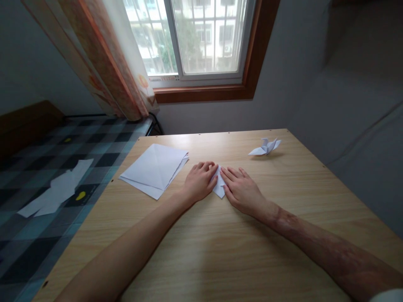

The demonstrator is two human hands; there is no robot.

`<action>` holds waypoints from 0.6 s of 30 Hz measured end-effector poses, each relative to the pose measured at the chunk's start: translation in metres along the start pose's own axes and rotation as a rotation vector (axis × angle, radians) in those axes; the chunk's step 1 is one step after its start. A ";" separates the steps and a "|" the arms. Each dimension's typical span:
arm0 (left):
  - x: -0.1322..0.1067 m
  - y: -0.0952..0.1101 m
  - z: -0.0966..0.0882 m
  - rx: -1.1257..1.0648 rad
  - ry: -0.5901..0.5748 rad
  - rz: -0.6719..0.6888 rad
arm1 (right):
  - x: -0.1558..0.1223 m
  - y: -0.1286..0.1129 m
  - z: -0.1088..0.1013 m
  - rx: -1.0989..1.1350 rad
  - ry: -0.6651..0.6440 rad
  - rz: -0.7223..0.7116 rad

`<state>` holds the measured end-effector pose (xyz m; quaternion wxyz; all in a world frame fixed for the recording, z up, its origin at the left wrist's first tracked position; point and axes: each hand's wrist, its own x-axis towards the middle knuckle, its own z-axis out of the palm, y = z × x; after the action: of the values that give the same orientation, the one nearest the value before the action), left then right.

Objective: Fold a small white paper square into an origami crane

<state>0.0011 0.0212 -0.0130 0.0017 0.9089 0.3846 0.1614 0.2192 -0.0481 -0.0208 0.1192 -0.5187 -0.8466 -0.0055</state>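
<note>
White folded paper [219, 191] lies on the pale wooden worktop [195, 260] between the person's left hand [200, 182] and right hand [244, 191], and much of it is covered: one hand hides its left side and the other its right, so the full outline and the folds beneath cannot be made out. What shows is a narrow strip, its near corner pointing back toward the person and its far end pointing roughly at the window [208, 46]. Its long axis seems to run away from the person, though the covered sides leave this uncertain. On the left hand the fingers are bent over the far part of the paper, the thumb at its left side; on the right they lie outstretched and close together along its other side, the thumb nearer the person. Whether either hand pinches the paper or only presses it down, one cannot tell. To the left, a stack of larger paper sheets [151, 167] lies with its lower layers mostly hidden under the top one. A paper bird [266, 147] sits at the far right, its fine folds too small to tell. White paper pieces [64, 188] lie on the checked bed [105, 133]. A white sleeve [388, 296] is cut off at the lower right corner
</note>
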 end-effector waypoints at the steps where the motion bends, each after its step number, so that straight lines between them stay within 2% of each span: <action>1: 0.000 0.000 0.000 -0.001 -0.002 -0.004 | 0.000 0.000 0.000 0.001 0.001 -0.001; 12: 0.000 -0.005 0.004 -0.063 0.017 -0.020 | 0.001 0.000 -0.001 0.002 0.002 -0.016; 18: -0.001 -0.006 0.003 -0.081 0.023 0.017 | 0.000 -0.001 -0.002 0.000 0.001 -0.013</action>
<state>-0.0022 0.0252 -0.0172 0.0329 0.9094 0.3699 0.1872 0.2188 -0.0485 -0.0183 0.1198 -0.5131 -0.8499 -0.0065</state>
